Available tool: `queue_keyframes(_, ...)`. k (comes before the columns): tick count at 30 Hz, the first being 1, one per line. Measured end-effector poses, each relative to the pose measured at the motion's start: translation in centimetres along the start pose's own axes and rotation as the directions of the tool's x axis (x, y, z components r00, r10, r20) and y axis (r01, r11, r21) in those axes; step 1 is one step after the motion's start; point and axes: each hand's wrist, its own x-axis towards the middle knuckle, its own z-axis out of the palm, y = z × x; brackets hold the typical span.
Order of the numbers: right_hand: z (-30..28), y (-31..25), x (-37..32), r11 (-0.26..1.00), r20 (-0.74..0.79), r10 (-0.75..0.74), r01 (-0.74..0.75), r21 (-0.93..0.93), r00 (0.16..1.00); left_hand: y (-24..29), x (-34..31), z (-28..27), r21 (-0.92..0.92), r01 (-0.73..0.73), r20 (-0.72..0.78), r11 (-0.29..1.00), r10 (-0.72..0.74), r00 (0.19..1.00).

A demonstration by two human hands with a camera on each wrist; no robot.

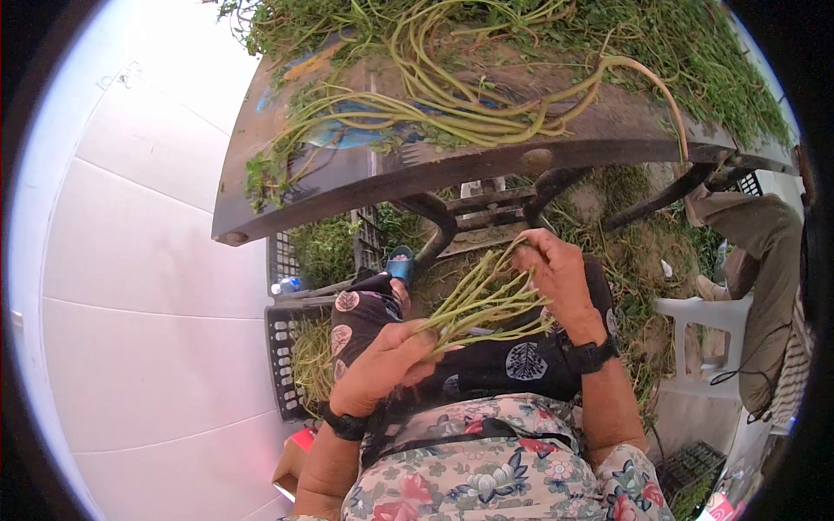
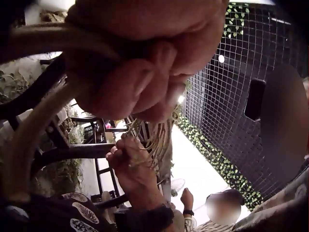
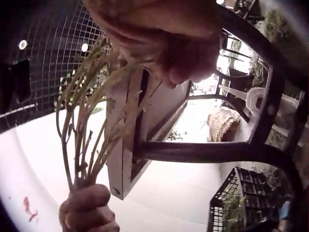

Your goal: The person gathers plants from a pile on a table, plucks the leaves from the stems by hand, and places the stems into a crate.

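Note:
A loose bundle of long, thin green stems (image 1: 478, 304) spans the space between the two hands, above the lap. Its gathered end is in the grip of the left hand (image 1: 387, 365), fingers curled round it. At the spread end, the right hand (image 1: 560, 278) pinches stem tips between thumb and fingers. The right wrist view shows the stems (image 3: 79, 140) fanning upward from the left hand (image 3: 89, 210) toward the right hand (image 3: 159, 38). More long stems (image 1: 512, 130) lie along the near edge of the table (image 1: 400, 178).
Leafy greens (image 1: 695, 61) heap over the table's far side. Black crates (image 1: 282, 356) with greens stand at the left. On the right are a white stool (image 1: 708, 317) and another person's leg (image 1: 764, 252). Loose stems (image 1: 638, 252) litter the floor.

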Motion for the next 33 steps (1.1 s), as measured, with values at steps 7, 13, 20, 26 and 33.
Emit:
queue_keyframes(7,-5.3,7.2,2.3,0.798,-0.340,0.388,-0.127,0.589,0.857,-0.3,0.2,-0.1,-0.011,-0.031,-0.014,0.999,0.031,0.999)
queue_keyframes(13,-3.5,5.0,0.2,0.842,0.008,0.464,-0.443,0.308,0.886,-0.7,0.4,-0.8,-0.219,-0.073,-0.097,0.973,0.053,0.994)
queue_keyframes(20,-1.4,4.3,0.0,0.843,0.311,0.373,-0.459,0.279,0.874,-1.2,0.8,-2.0,-0.360,-0.226,-0.168,0.905,0.175,0.970)
queue_keyframes(26,-1.3,4.1,-0.6,0.844,0.313,0.404,-0.482,0.234,0.859,-2.7,0.9,-4.6,-0.534,-0.278,-0.182,0.798,0.213,0.960)
queue_keyframes(33,-1.1,3.3,-0.5,0.841,0.331,0.388,-0.477,0.255,0.860,-2.9,-0.8,-9.3,-0.662,-0.414,-0.293,0.625,0.292,0.910)
